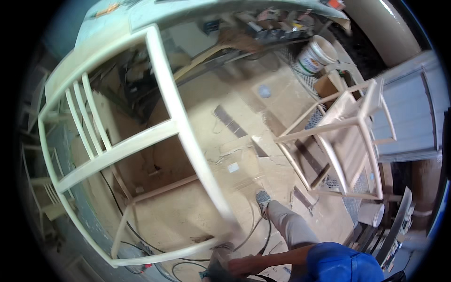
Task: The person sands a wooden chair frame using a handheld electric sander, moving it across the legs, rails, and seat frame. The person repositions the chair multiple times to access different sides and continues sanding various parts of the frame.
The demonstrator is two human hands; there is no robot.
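A pale, unfinished wooden chair frame (180,131) fills the left and middle of the view. It has a crossrail and three thin slats (84,118). At the bottom, my right hand (245,265) reaches in from a blue sleeve (340,262) and closes around a blurred dark hand-held tool (222,268). The tool is close to the frame's near corner; whether they touch I cannot tell. My left hand is out of view. Black cables (269,231) run over the floor near the tool.
Cardboard sheets (239,190) cover the floor around my shoe (263,199). On the right stands another wooden chair (338,141), with a white bucket (315,56) behind it and a small white tub (371,214) nearer. A covered table (105,24) lies beyond the frame.
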